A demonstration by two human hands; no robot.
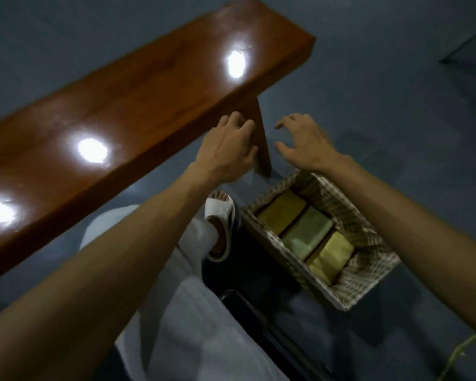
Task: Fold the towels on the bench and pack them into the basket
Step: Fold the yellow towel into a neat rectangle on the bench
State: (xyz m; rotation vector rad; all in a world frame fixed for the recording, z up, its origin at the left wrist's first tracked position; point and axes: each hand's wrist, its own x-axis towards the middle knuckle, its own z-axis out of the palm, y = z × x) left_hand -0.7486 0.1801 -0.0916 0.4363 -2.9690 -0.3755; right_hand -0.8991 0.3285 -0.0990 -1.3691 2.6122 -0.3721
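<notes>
A glossy brown wooden bench runs from lower left to upper right with no towel on its top. On the floor to its right stands a woven basket holding three folded towels side by side: an ochre one, a pale green one and a yellow one. My left hand hovers at the bench's near edge, fingers spread, holding nothing. My right hand floats above the basket's far end, fingers curled apart, also holding nothing.
A bench leg slants down between my hands to the blue-grey floor. My foot in a white sandal and pale trouser legs sit left of the basket. A dark object lies on the floor below the basket.
</notes>
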